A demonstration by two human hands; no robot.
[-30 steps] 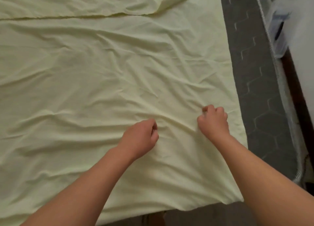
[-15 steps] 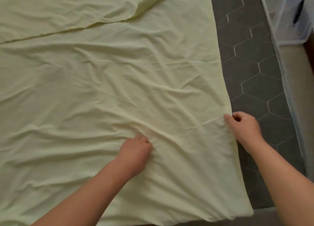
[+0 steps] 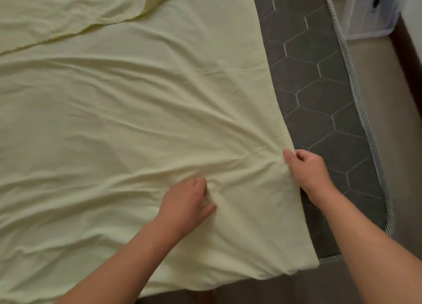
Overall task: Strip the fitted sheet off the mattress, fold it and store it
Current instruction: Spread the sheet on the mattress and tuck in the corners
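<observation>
The pale yellow wrinkled fitted sheet [image 3: 137, 125] is lying spread on the dark grey hexagon-quilted mattress [image 3: 319, 93], the right hand [image 3: 308, 169] pinching its side edge and the left hand [image 3: 185, 203] bunching cloth nearby, so a lopsided pull is likely risking a crooked fold.

beside the bed
a translucent plastic storage box [image 3: 365, 18] stands on the beige floor [image 3: 390, 121], well beyond the right hand [image 3: 308, 173], further right.
</observation>
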